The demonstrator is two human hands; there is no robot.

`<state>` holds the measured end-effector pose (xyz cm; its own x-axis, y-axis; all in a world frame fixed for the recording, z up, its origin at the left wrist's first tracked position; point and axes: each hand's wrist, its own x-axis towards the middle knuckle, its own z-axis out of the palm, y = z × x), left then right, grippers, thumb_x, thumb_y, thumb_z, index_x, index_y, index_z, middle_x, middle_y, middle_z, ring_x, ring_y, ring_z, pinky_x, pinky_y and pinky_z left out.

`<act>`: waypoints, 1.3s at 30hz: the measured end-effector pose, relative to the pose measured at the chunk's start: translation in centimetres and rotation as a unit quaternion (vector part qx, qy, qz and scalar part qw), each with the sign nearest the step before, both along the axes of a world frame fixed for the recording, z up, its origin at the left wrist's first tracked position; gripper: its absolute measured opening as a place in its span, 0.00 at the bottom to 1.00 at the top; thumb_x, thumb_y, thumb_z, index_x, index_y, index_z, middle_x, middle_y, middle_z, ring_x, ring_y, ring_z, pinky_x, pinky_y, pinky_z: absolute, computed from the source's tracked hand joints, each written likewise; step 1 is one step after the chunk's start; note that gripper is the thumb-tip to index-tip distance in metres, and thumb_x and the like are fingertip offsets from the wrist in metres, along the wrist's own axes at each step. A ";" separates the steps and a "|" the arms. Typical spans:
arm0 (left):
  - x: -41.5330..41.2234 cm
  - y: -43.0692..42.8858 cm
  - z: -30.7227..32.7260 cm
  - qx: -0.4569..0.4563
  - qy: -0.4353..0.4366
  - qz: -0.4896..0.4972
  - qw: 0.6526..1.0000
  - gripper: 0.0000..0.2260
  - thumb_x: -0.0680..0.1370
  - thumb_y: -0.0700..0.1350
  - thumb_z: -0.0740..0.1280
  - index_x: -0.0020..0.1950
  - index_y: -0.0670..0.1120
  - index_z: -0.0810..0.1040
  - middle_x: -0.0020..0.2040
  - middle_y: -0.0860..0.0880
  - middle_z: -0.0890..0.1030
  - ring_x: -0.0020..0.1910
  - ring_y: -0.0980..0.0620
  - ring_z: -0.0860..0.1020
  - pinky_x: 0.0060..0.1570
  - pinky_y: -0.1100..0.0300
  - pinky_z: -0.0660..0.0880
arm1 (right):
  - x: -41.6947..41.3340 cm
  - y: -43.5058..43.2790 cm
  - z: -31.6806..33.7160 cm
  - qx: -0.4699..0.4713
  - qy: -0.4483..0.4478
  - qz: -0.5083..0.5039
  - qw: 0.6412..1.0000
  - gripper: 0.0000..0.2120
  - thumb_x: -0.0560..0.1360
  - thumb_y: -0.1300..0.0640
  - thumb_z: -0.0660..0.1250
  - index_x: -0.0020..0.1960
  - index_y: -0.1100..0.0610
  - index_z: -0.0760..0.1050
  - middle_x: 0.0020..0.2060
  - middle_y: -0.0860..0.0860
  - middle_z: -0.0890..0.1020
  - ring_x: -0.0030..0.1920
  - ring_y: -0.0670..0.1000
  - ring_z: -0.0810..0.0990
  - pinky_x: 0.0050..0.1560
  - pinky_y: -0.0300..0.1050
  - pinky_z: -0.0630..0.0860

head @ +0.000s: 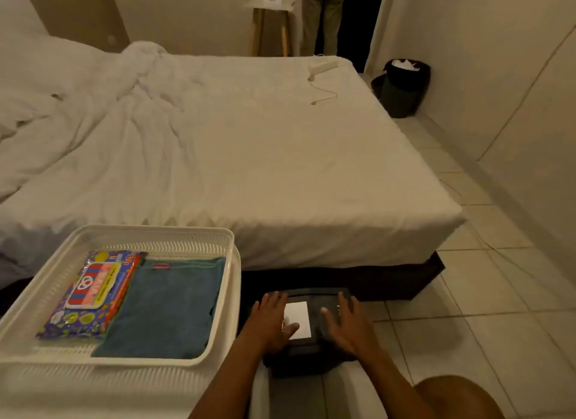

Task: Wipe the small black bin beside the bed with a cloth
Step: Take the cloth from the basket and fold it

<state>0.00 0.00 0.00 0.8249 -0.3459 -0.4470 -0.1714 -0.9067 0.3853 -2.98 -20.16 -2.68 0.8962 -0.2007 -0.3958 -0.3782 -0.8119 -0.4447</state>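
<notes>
A small black bin (402, 89) with white paper inside stands on the floor by the wall, past the far right corner of the bed (249, 156). A folded teal cloth (168, 306) lies in a white basket (131, 234) at the lower left. My left hand (271, 322) and my right hand (346, 322) lie flat, fingers spread, on a low black object (318, 325) with a white label, on the floor at the bed's near edge. Neither hand holds the cloth, and both are far from the bin.
A colourful pack of wipes (93, 294) lies beside the cloth in the basket. A white charger and cable (322, 67) rest on the bed's far corner. A wooden stool (271, 28) stands behind the bed. A tiled floor (486, 281) runs along the right wall to the bin.
</notes>
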 end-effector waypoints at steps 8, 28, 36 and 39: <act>-2.7 -1.3 -5.0 -0.016 0.068 0.106 0.992 0.36 0.81 0.59 0.55 0.80 0.48 0.39 0.80 0.43 0.35 0.79 0.36 0.42 0.77 0.41 0.46 | -1.0 -0.2 -3.8 0.068 -0.006 -0.078 0.995 0.35 0.79 0.37 0.53 0.79 0.48 0.43 0.78 0.57 0.47 0.75 0.64 0.58 0.70 0.63 0.64; -3.4 0.0 -3.3 -0.080 0.008 0.173 0.982 0.32 0.84 0.54 0.54 0.80 0.45 0.41 0.81 0.45 0.38 0.79 0.43 0.38 0.76 0.52 0.39 | 0.2 0.5 -2.5 0.023 -0.023 -0.007 0.999 0.38 0.78 0.34 0.52 0.79 0.50 0.40 0.78 0.57 0.46 0.77 0.61 0.51 0.74 0.62 0.54; -1.9 0.1 4.2 -0.050 -0.125 0.054 0.989 0.29 0.84 0.53 0.52 0.80 0.43 0.44 0.81 0.44 0.42 0.80 0.46 0.40 0.78 0.53 0.41 | 3.7 -0.6 5.5 -0.035 -0.134 0.039 0.990 0.37 0.78 0.33 0.50 0.79 0.53 0.48 0.78 0.57 0.54 0.77 0.58 0.51 0.75 0.61 0.51; -0.7 1.5 7.7 -0.054 -0.214 0.025 0.975 0.29 0.83 0.50 0.56 0.80 0.43 0.49 0.81 0.43 0.48 0.80 0.44 0.44 0.78 0.52 0.44 | 5.2 0.1 9.2 -0.029 -0.165 0.046 0.985 0.37 0.78 0.34 0.51 0.79 0.54 0.48 0.78 0.57 0.54 0.77 0.57 0.51 0.75 0.58 0.52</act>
